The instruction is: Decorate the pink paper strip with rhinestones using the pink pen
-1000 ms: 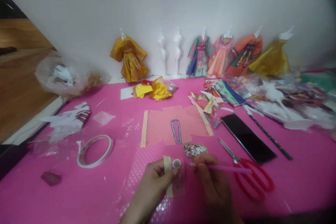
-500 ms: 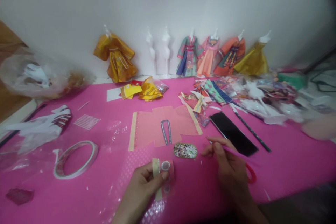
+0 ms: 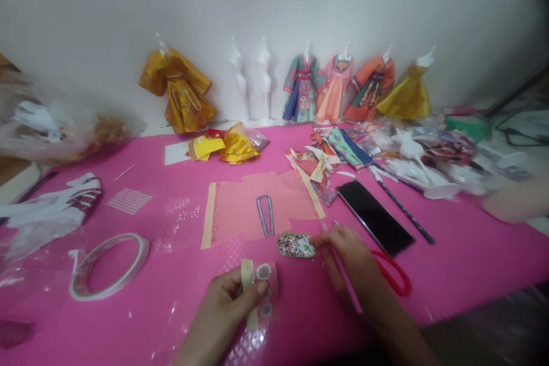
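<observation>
My left hand is closed on a pink fabric strip with a cream edge and round grey patches, the upper one ringed with white beads. The thumb presses on its front. In my right hand lies a slim pink pen-like stick, slanting down toward me. That hand's fingertips are at the right end of a small oval dish of mixed beads; whether they pinch a bead is too small to tell. Behind the dish lies a flat pink garment piece with a grey beaded V-shaped trim.
Red-handled scissors and a black phone lie on the right. A tape roll and plastic bags are on the left. Fabric scraps lie farther back. Dressed doll forms and bare white mannequins line the wall.
My right hand has moved left to the bead dish, and the pink stick has swung to point down toward me. The red handle shows more. The whole view has shifted slightly.
</observation>
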The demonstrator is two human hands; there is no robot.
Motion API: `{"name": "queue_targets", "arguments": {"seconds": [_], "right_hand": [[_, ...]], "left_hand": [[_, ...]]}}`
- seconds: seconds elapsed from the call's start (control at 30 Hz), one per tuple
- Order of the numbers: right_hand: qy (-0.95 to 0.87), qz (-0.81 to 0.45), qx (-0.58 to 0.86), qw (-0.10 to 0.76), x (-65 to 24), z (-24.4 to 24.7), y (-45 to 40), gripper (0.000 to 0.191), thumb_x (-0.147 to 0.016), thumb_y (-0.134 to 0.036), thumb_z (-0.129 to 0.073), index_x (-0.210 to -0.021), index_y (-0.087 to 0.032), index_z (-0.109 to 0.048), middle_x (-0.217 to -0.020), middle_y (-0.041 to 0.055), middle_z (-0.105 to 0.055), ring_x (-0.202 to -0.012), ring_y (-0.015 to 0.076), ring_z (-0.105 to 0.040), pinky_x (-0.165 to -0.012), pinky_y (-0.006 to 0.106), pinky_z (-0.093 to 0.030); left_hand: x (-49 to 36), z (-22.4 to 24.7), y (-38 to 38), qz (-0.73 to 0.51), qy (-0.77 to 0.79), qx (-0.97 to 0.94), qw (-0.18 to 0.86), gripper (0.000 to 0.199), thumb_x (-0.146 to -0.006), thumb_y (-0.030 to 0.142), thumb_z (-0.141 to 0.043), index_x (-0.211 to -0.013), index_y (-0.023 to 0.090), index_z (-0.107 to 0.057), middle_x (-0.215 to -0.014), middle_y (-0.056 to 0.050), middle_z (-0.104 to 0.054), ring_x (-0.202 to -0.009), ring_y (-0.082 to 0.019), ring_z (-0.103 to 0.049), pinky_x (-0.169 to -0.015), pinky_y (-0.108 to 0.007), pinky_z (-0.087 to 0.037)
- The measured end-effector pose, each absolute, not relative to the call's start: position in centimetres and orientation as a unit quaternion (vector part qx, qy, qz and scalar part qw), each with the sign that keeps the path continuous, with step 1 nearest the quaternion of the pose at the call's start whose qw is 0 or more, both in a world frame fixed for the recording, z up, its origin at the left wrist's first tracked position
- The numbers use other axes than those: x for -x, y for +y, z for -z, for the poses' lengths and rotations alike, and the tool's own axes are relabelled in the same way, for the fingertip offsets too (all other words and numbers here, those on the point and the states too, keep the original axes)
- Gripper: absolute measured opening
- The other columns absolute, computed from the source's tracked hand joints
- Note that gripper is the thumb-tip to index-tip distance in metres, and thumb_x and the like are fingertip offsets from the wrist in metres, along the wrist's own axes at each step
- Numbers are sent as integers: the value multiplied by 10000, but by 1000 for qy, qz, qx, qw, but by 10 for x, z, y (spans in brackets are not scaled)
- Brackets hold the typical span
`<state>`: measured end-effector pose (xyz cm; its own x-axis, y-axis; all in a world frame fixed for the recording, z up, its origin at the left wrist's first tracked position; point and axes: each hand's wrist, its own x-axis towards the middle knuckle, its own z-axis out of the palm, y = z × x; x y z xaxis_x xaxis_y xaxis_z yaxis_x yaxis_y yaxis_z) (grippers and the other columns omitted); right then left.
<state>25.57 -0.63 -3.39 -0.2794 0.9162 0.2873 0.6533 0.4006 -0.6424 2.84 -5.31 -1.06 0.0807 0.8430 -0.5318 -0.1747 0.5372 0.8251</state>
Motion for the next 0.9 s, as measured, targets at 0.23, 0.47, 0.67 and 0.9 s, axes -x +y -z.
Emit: {"name": "queue_targets", "arguments": {"seconds": [0.23, 0.47, 0.67, 0.9], "right_hand": [[-764, -243, 502, 325, -256, 42, -9, 251, -854, -31, -500, -940, -249, -592, -900, 30, -601, -844, 222, -572, -750, 366, -455], [-745, -259, 508, 345, -252, 37, -7, 217, -857, -55, -501, -888, -242, -606, -855, 30, -606, -807, 221, -582, -736, 366, -455], [-676, -288, 542, 409, -248, 18, -10, 179, -943, -168, -430, -948, -236, -595, -835, 31, -634, -787, 209, -616, -747, 354, -497], [-604, -369, 555, 437, -240, 21, -7, 46, -860, -202, -611, -887, -240, -614, -884, -1, -694, -839, 179, -667, -730, 278, -522]], "left_hand": [[-27, 15, -53, -381, 562, -294, 673, 264, -709, 425, -780, -728, 163, -749, -651, -11, -687, -594, -132, -547, -559, -214, -379], [-27, 18, -53, -388, 557, -310, 665, 312, -722, 473, -759, -753, 162, -757, -647, -21, -700, -595, -144, -561, -579, -227, -396], [-26, 16, -53, -377, 572, -305, 662, 283, -715, 446, -771, -786, 173, -770, -654, -17, -701, -602, -150, -564, -565, -225, -398], [-20, 25, -49, -356, 556, -333, 673, 285, -704, 450, -784, -778, 175, -769, -639, -8, -678, -569, -123, -535, -547, -209, -392]]}}
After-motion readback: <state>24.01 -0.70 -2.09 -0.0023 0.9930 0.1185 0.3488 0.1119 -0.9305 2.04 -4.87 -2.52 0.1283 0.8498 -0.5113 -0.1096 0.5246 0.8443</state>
